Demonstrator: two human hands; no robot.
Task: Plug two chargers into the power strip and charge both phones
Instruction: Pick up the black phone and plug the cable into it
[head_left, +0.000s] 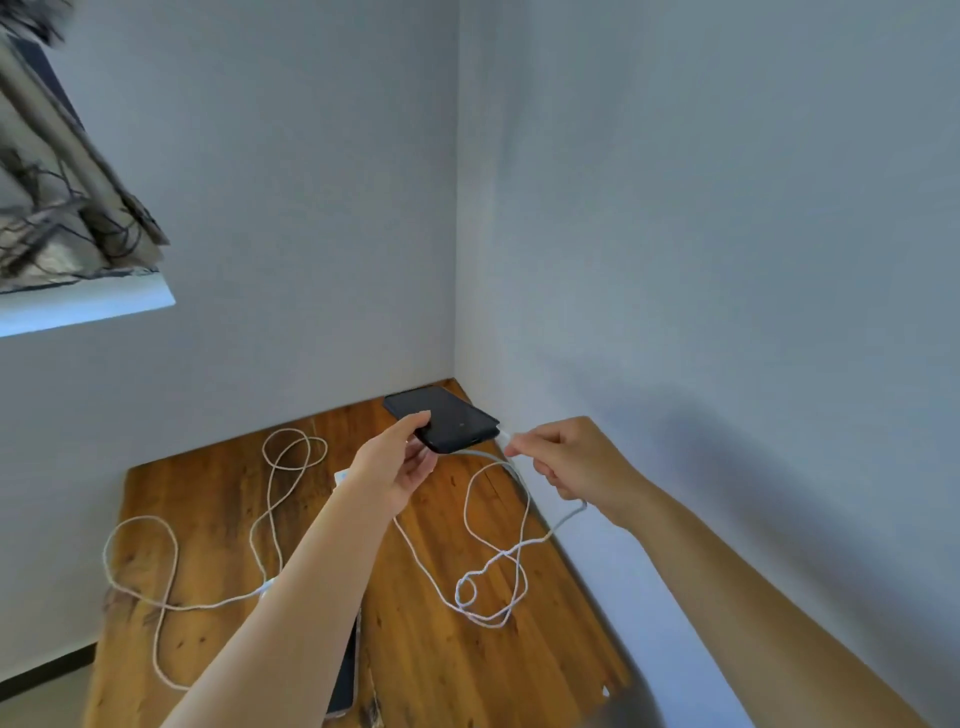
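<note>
A second phone (345, 670) lies largely hidden beneath the left forearm (291, 597), which also covers the power strip (341, 476) beyond it; the curtain (57, 171) is blurred and cut off.

Single head cam, looks fwd and down, close over wooden table (218, 499) in wall corner.

We've got the phone (441, 418) pinched in our left hand's fingers (415, 423), cable plug (503, 435) just right of it at our right fingertips (519, 442). Second cable (171, 561) lies left of both on the table (218, 499).
</note>
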